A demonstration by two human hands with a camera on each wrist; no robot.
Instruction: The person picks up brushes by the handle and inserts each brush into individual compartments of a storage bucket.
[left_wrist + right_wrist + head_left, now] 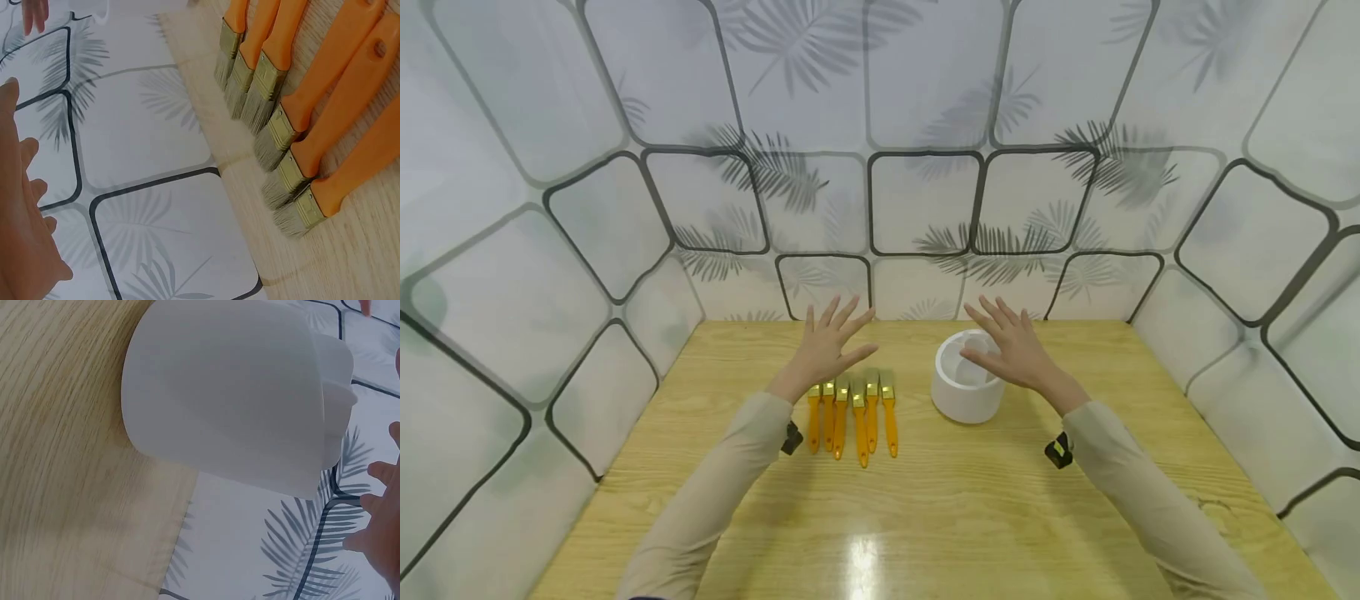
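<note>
Several paintbrushes (pixel 861 417) with orange handles lie in a row on the table, bristles toward the back wall. Over their bristle end my left hand (pixel 829 343) is held with fingers spread, holding nothing. In the left wrist view the brushes (pixel 300 134) show pale bristles and brass-coloured ferrules. To their right stands a round white container (pixel 967 404) with inner dividers. My right hand (pixel 1015 350), fingers spread and holding nothing, overlaps the container's right rim in the head view. The right wrist view shows the container's smooth side (pixel 225 394) close up.
The wood-grain table (pixel 925 517) is enclosed at the back and sides by pale walls (pixel 917 200) patterned with dark outlines and leaf prints. A small dark device sits at each wrist, the right one (pixel 1059 451) beside the sleeve.
</note>
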